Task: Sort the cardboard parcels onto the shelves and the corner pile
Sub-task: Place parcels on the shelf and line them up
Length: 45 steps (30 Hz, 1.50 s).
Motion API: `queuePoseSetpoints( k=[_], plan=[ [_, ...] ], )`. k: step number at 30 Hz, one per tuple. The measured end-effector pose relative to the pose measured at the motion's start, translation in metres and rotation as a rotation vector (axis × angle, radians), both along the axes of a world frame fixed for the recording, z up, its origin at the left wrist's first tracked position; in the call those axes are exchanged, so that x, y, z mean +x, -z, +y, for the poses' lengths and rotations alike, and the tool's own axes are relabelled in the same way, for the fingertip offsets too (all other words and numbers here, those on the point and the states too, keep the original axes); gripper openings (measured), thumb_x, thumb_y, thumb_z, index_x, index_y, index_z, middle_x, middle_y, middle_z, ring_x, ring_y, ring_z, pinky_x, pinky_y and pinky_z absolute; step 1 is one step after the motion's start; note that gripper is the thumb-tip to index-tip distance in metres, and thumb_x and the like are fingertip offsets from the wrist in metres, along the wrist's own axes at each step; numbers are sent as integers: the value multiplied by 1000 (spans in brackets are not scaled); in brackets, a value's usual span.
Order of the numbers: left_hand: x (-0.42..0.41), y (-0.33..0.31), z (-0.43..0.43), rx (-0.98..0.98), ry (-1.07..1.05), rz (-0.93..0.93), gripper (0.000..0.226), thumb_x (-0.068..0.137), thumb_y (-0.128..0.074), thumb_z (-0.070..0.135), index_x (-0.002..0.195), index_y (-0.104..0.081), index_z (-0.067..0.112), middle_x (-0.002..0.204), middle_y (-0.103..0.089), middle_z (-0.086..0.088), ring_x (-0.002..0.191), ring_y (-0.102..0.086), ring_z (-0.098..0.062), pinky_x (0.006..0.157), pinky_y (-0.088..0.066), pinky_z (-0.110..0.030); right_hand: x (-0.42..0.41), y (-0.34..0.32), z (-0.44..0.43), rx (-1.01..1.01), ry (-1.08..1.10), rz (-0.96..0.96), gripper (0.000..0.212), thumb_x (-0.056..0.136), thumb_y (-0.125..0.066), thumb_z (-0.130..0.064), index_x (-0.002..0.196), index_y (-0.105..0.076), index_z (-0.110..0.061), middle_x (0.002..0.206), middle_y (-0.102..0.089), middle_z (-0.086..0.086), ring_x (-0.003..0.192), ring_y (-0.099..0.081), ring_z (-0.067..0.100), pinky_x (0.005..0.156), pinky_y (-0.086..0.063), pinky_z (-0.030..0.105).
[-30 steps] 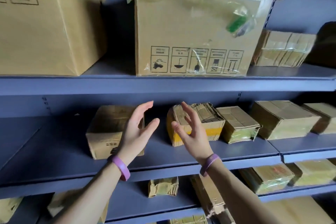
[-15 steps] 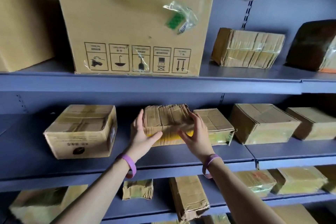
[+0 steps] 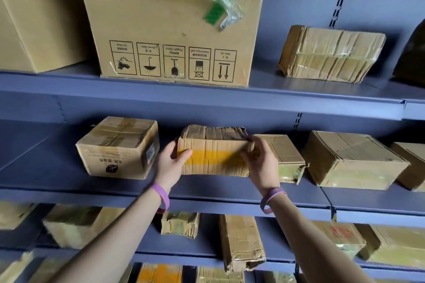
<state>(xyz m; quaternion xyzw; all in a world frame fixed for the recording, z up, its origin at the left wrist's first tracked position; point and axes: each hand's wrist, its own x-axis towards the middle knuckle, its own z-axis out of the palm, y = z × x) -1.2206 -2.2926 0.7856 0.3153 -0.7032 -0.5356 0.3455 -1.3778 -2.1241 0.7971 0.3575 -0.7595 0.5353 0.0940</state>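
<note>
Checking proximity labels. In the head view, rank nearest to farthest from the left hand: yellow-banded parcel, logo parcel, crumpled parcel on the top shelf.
1. yellow-banded parcel: held by the left hand, middle shelf.
2. logo parcel: just left, same shelf.
3. crumpled parcel: top shelf, far right.

— That dark lump [image 3: 411, 53] at the far right?
— The edge cuts it off — can't tell what it is.
— And the left hand [image 3: 171, 163]?
— Its fingers are mostly hidden behind the yellow-taped parcel [image 3: 213, 156]. The label [image 3: 150, 153] on the neighbouring box [image 3: 119, 149] is too small to read.
</note>
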Motion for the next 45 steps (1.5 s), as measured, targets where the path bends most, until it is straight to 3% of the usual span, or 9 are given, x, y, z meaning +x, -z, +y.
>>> queuePoseSetpoints(
  k=[5, 9, 12, 15, 22, 28, 33, 40, 45],
  plan=[
    [10, -10, -3, -30, -100, 31, 11, 97, -61, 28, 104, -67, 21, 98, -70, 1, 100, -64, -20, 85, -53, -34, -1, -2, -1, -152, -155, -200, 52, 82, -79, -14, 130, -56, -18, 105, -63, 0, 100, -62, 17, 89, -52, 31],
    [15, -17, -9, 29, -150, 60, 21, 98, -58, 28, 106, -66, 11, 95, -66, -1, 92, -61, -15, 70, -45, -22, 4, -8, 0, -238, -306, -402, 44, 89, -69, -13, 129, -53, -22, 128, -60, 0, 117, -58, 10, 101, -46, 25],
    [17, -22, -17, 166, -129, 100, 26, 99, -57, 33, 116, -61, 14, 110, -64, 2, 106, -58, -16, 90, -49, -30, 3, -9, 2, -251, -340, -520, 57, 93, -60, -40, 143, -45, -18, 141, -53, 2, 126, -52, 12, 108, -40, 30],
    [19, -20, -27, 277, -71, 143, 59, 87, -64, 53, 135, -56, 19, 130, -62, -2, 122, -57, -25, 107, -44, -52, -2, -6, 2, -280, -436, -704, 106, 60, -77, -73, 146, -42, -21, 136, -60, 3, 124, -58, 20, 104, -48, 40],
    [15, -23, -27, 360, -55, 201, 4, 96, -62, 33, 99, -61, 31, 124, -63, -1, 122, -57, -24, 110, -41, -50, 1, -6, 3, -341, -574, -809, 96, 41, -93, -59, 114, -61, -5, 105, -74, 12, 99, -71, 24, 77, -58, 30],
    [11, -30, 3, 256, -30, 190, 65, 90, -67, 43, 147, -37, 35, 141, -36, 9, 131, -37, -12, 116, -31, -45, 8, -1, 0, -382, -410, -642, 69, 59, -90, -49, 108, -63, -9, 103, -72, 10, 98, -68, 23, 88, -56, 36],
    [17, -43, 43, 348, 305, 260, 75, 68, -75, 67, 132, -50, 37, 134, -58, 13, 120, -58, -4, 107, -45, -39, 23, -2, -6, -310, -322, -545, 34, 80, -78, -5, 106, -55, -10, 100, -68, 4, 84, -66, 9, 70, -53, 18],
    [15, -42, 35, 258, 107, 226, 68, 79, -80, 32, 138, -47, 25, 125, -61, 5, 114, -58, -14, 99, -47, -36, 38, 3, -4, -287, -447, -532, 39, 78, -76, -20, 106, -54, -5, 109, -67, 11, 99, -67, 18, 77, -55, 23],
    [36, -34, 23, 463, 135, 272, 69, 55, -93, 49, 115, -62, 33, 122, -68, 5, 122, -58, -19, 113, -37, -42, 30, 8, 3, -248, -479, -504, 5, 96, -59, -13, 99, -62, -10, 97, -66, 6, 90, -64, 16, 82, -55, 28]
  ],
)
